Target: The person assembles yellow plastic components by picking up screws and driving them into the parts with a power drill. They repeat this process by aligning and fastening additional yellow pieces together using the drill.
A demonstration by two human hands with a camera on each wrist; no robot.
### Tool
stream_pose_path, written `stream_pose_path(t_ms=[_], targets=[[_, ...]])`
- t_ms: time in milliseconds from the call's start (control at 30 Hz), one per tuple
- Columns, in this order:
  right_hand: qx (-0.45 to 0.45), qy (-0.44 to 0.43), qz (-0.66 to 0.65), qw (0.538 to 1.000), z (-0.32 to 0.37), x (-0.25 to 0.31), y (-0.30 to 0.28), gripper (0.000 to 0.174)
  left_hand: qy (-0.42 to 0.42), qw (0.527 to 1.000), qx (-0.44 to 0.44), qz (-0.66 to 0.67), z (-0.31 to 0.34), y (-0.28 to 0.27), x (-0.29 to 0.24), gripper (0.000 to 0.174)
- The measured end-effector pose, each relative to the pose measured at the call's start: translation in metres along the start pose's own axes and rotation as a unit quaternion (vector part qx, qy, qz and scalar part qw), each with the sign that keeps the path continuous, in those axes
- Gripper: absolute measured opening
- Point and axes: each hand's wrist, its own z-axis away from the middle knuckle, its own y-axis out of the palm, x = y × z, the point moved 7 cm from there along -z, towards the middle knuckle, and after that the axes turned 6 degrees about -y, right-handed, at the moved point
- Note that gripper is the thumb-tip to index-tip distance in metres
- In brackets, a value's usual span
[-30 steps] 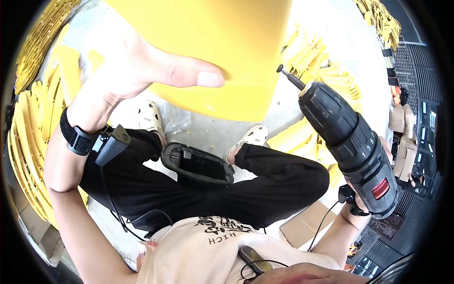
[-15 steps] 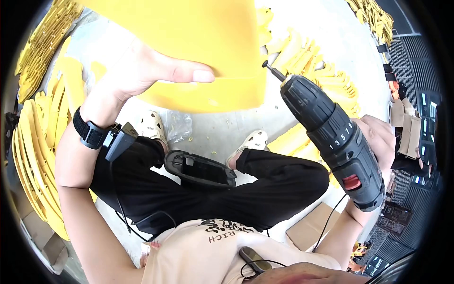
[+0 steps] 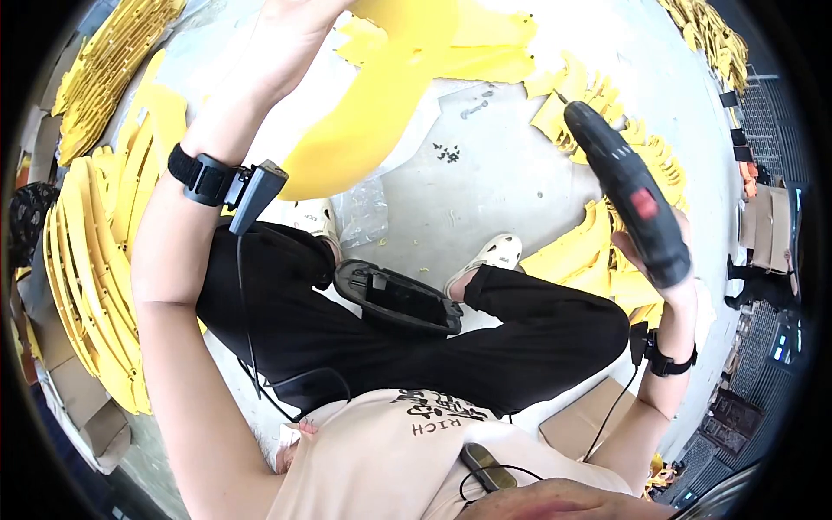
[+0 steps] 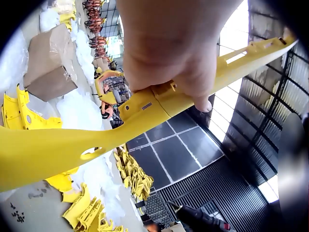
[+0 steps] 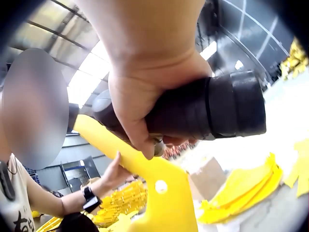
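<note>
Yellow panel (image 3: 381,113): raised at far left above the floor (image 3: 503,199); left hand (image 4: 174,53) has its grip curled over the upper edge.
Stacked yellow parts (image 3: 87,243): left, on the floor.
Drill (image 3: 628,195): right, bit pointing far; right hand (image 5: 145,82) grip wrapped fully round the handle.
Black tray (image 3: 399,299): near, on the lap.
Screws (image 3: 447,153): loose on the far floor.

We see a grey floor (image 3: 494,199), and it is bright with light. Piles of yellow plastic parts (image 3: 82,251) lie on it at the left, and more yellow parts (image 3: 607,251) lie at the right. Some small dark screws (image 3: 446,153) sit on the floor near a clear plastic bag (image 3: 364,217). A brown cardboard box (image 4: 48,63) stands by white wrapping (image 4: 77,111). Dark metal grilles (image 3: 763,113) are far right. Light comes through roof windows (image 5: 89,77).
</note>
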Motion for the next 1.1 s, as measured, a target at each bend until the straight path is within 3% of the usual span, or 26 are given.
stream_pose_path(t_ms=[67,133,167,200,233,267,333,400,467,567,633,733,867,900,1000,1067,1100], targets=[[0.049,0.095,-0.071,0.992,-0.012,-0.034,0.044,0.046,0.016,0.999,0.02,-0.039,0.0,-0.009,0.005,0.049],[0.101,0.113,-0.074,0.986,-0.022,-0.076,0.088,0.054,-0.02,0.994,-0.042,-0.102,0.001,-0.024,0.01,0.05],[0.117,0.121,-0.063,0.984,-0.029,-0.098,0.112,0.058,-0.03,0.993,-0.02,-0.116,0.001,-0.027,0.014,0.05],[0.131,0.132,-0.055,0.981,-0.035,-0.12,0.14,0.062,-0.028,0.991,-0.078,-0.108,0.002,-0.041,0.016,0.044],[0.127,0.141,-0.032,0.981,-0.043,-0.141,0.167,0.061,-0.025,0.986,-0.133,-0.099,0.0,-0.054,0.014,0.038],[0.126,0.156,-0.01,0.98,-0.046,-0.159,0.196,0.061,0.009,0.977,-0.1,-0.186,0.0,-0.051,0.003,0.034],[0.133,0.218,0.001,0.967,-0.055,-0.181,0.247,0.058,0.012,0.978,-0.115,-0.173,0.005,-0.057,-0.004,0.029],[0.052,0.271,0.05,0.96,-0.053,-0.205,0.296,0.053,0.027,0.97,-0.118,-0.21,0.01,-0.061,-0.012,0.03],[0.035,0.336,0.031,0.941,-0.041,-0.215,0.34,0.056,0.051,0.957,-0.142,-0.247,0.012,-0.072,-0.015,0.028],[-0.002,0.387,-0.004,0.922,-0.012,-0.218,0.397,0.059,0.014,0.926,-0.163,-0.341,0.018,-0.062,-0.018,0.04],[0.0,0.372,-0.012,0.928,0.004,-0.214,0.428,0.06,0.112,0.916,-0.154,-0.352,0.019,-0.044,-0.027,0.053],[0.023,0.335,-0.016,0.942,0.022,-0.21,0.457,0.061,0.127,0.913,-0.139,-0.362,0.015,-0.048,-0.023,0.061],[0.056,0.3,-0.012,0.952,0.032,-0.207,0.483,0.065,0.152,0.892,-0.159,-0.395,0.013,-0.054,-0.026,0.048],[0.048,0.286,-0.014,0.957,0.03,-0.203,0.475,0.047,0.159,0.897,-0.148,-0.384,0.01,-0.067,-0.027,0.043],[0.097,0.237,0.017,0.967,0.017,-0.191,0.442,0.049,0.156,0.899,-0.18,-0.369,0.014,-0.077,-0.028,0.028],[0.123,0.165,0.073,0.976,-0.002,-0.201,0.433,0.048,0.129,0.91,-0.203,-0.339,0.021,-0.132,-0.021,0.027],[0.148,0.155,0.075,0.974,-0.015,-0.206,0.423,0.046,0.167,0.859,-0.2,-0.44,0.025,-0.151,-0.029,0.03]])
